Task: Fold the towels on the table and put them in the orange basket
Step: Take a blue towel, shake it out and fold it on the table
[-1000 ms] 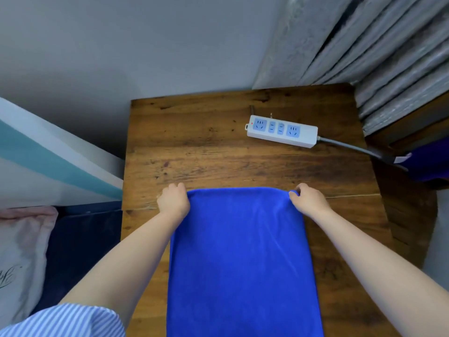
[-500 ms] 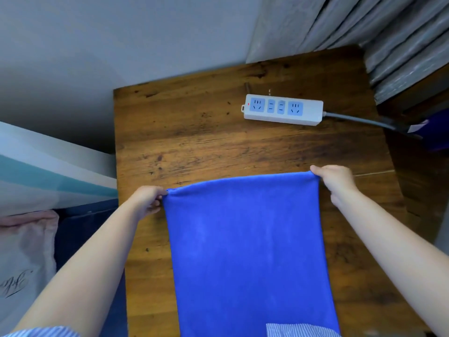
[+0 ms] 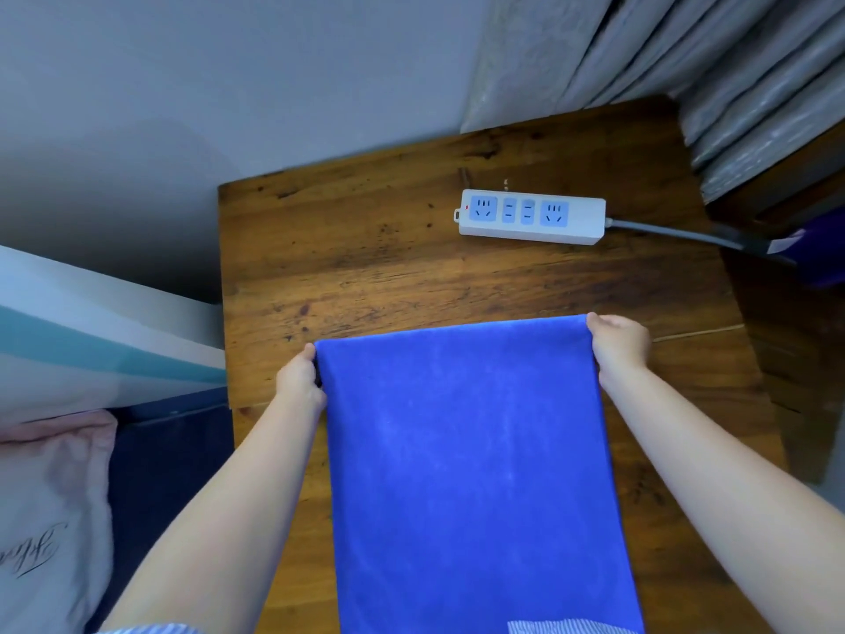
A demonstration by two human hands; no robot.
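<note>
Towel (image 3: 466, 473): blue, spread flat down the middle of the wooden worktop (image 3: 366, 267), its far edge stretched straight between both hands.
Left hand (image 3: 299, 382): grip closed on the far left corner.
Right hand (image 3: 619, 347): grip closed on the far right corner.
Power strip (image 3: 532, 216): white, beyond the towel, well apart from it.
Curtain (image 3: 686, 61): grey, behind the worktop.
</note>
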